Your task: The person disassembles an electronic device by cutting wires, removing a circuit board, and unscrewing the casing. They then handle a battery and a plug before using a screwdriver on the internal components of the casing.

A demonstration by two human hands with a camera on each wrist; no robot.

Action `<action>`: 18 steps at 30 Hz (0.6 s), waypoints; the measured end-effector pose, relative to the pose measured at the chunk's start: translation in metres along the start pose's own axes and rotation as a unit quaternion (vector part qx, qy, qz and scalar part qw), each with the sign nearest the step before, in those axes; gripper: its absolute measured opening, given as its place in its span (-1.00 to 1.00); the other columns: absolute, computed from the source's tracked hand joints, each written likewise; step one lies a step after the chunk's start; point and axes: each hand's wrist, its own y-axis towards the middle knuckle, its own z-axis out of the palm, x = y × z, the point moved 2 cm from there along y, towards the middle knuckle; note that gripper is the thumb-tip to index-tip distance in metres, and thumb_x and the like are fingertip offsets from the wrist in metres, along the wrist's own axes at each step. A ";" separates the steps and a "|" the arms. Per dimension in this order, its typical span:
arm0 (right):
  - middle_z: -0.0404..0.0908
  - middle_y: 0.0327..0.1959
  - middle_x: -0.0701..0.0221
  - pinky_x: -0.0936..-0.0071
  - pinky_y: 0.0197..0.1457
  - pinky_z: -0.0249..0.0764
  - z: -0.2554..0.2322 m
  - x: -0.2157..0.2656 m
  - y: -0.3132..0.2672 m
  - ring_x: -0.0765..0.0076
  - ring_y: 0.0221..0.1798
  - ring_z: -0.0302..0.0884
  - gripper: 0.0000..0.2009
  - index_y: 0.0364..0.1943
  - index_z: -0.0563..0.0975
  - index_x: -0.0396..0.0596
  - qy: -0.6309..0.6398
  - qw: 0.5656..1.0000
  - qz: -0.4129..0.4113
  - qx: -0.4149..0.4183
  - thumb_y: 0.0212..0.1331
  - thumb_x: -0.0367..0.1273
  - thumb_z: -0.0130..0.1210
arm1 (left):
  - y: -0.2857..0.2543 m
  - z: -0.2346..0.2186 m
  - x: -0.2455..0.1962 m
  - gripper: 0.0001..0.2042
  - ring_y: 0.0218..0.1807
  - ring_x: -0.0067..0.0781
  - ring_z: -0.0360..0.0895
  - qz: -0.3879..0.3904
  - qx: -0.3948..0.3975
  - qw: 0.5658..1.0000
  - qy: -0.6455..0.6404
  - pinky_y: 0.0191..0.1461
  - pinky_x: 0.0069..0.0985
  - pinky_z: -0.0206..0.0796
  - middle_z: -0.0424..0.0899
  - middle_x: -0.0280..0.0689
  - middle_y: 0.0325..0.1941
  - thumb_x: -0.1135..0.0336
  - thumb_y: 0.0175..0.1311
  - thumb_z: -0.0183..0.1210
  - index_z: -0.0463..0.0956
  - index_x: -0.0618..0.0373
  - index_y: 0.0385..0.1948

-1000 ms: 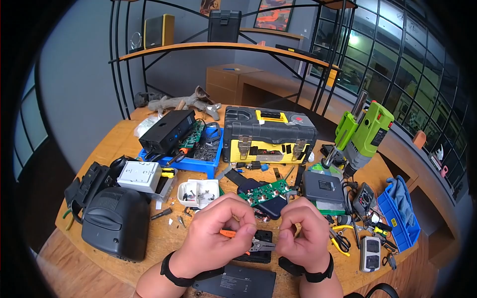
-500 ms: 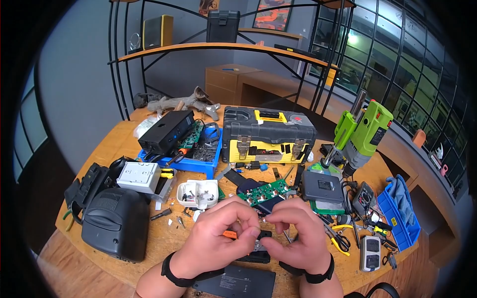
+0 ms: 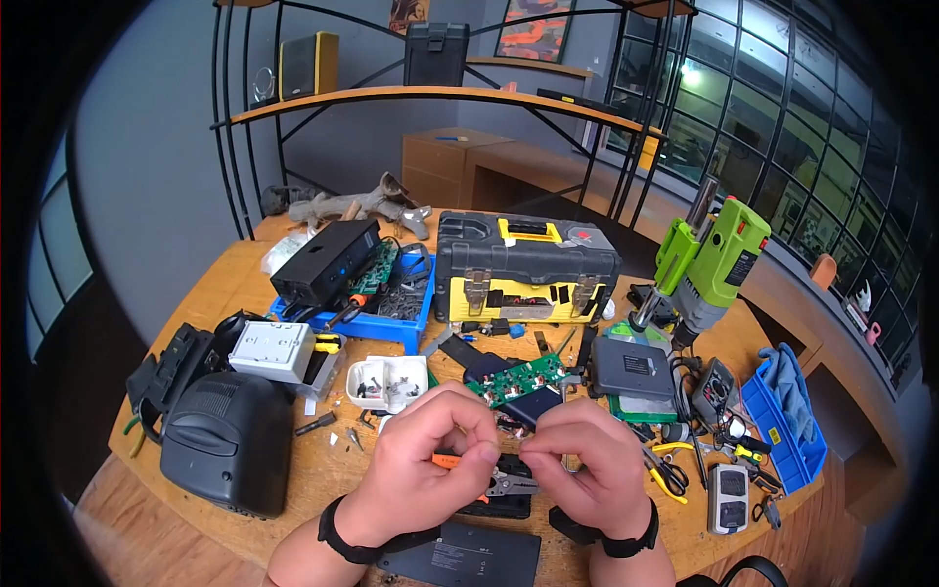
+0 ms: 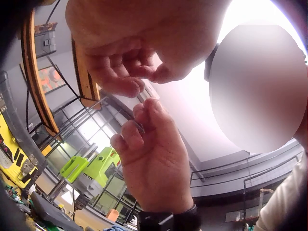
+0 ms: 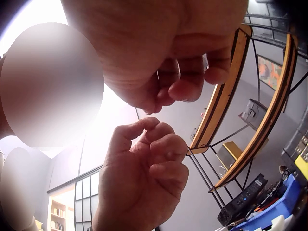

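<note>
My left hand [image 3: 430,470] is raised over the near part of the table, its thumb pressed to its curled index finger. Facing it, my right hand [image 3: 592,460] has thumb and index fingertips together, a short gap from the left fingertips. I cannot tell whether something thin sits between these fingertips. Both wrist views show the left hand [image 5: 144,173] and right hand [image 4: 154,159] tip to tip, other fingers curled. Below and behind them lie orange-handled pliers [image 3: 511,483] on a small black case [image 3: 509,507], partly hidden by the left hand.
A green circuit board [image 3: 523,380] lies beyond the hands, before a black and yellow toolbox [image 3: 528,264]. A dark flat panel [image 3: 465,558] is nearest me. Scissors [image 3: 670,474] and a green drill on a stand [image 3: 719,259] are right; a white parts tray [image 3: 386,383] is left.
The right hand has come leftward toward the left hand, its fingertips closing up after being looser half a second ago. The left hand stays nearly in place.
</note>
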 end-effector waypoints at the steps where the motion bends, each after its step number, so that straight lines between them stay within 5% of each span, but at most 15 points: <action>1: 0.68 -0.29 0.39 0.36 -0.27 0.46 0.000 0.000 0.000 0.26 -0.31 0.65 -0.84 -0.27 0.67 -0.07 0.000 1.000 0.000 0.000 0.07 -0.50 0.40 | 0.000 -0.001 0.001 -0.86 -0.29 -0.67 0.55 0.000 0.000 1.000 0.000 -0.28 -0.69 0.46 0.57 -0.26 -0.14 0.62 0.25 0.29 0.55 0.29 -0.21; 7: 0.67 -0.32 0.40 0.36 -0.29 0.46 0.000 0.000 -0.001 0.27 -0.33 0.64 -0.83 -0.30 0.65 -0.06 -0.008 1.000 0.004 -0.001 0.01 -0.52 0.39 | 0.000 0.000 -0.001 -0.80 -0.25 -0.60 0.53 -0.051 -0.016 0.995 -0.084 -0.25 -0.62 0.50 0.55 -0.28 -0.10 0.52 0.22 0.37 0.54 0.25 -0.19; 11: 0.66 -0.33 0.41 0.36 -0.28 0.47 0.002 0.001 0.000 0.28 -0.34 0.64 -0.83 -0.32 0.65 -0.05 -0.016 1.000 0.009 0.004 -0.01 -0.52 0.40 | 0.006 0.001 -0.010 -0.82 -0.28 -0.49 0.56 -0.060 0.065 0.995 0.044 -0.25 -0.56 0.51 0.59 -0.29 -0.23 0.44 0.24 0.41 0.57 0.21 -0.23; 13: 0.66 -0.34 0.41 0.36 -0.28 0.47 0.002 0.001 0.000 0.28 -0.34 0.64 -0.83 -0.33 0.65 -0.05 -0.017 1.000 0.010 0.005 -0.01 -0.52 0.40 | 0.007 0.002 -0.013 -0.88 -0.32 -0.43 0.60 0.008 0.083 0.986 0.143 -0.28 -0.52 0.48 0.62 -0.25 -0.33 0.44 0.31 0.36 0.61 0.24 -0.28; 18: 0.66 -0.35 0.42 0.37 -0.30 0.45 0.001 0.001 0.000 0.28 -0.35 0.64 -0.80 -0.34 0.65 -0.05 -0.017 1.000 0.008 0.000 -0.06 -0.52 0.43 | 0.007 0.001 -0.014 -0.92 -0.36 -0.38 0.62 0.042 0.048 0.988 0.143 -0.31 -0.48 0.46 0.66 -0.21 -0.35 0.45 0.36 0.32 0.64 0.26 -0.28</action>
